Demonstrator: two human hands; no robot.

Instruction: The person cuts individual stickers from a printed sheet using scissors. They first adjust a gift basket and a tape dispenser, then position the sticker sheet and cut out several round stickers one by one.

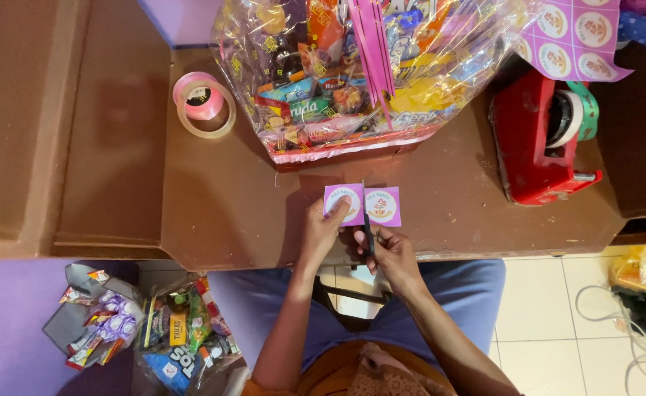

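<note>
My left hand pinches the left end of a small purple strip of two round stickers over the brown table. My right hand grips dark scissors, whose blades point up between the two stickers. A cellophane-wrapped gift basket full of snack packets stands just beyond the strip.
A pink ribbon roll inside a clear tape roll lies at the left of the basket. A red tape dispenser sits on the right, a purple sticker sheet above it. Bags of snacks lie on the floor at lower left.
</note>
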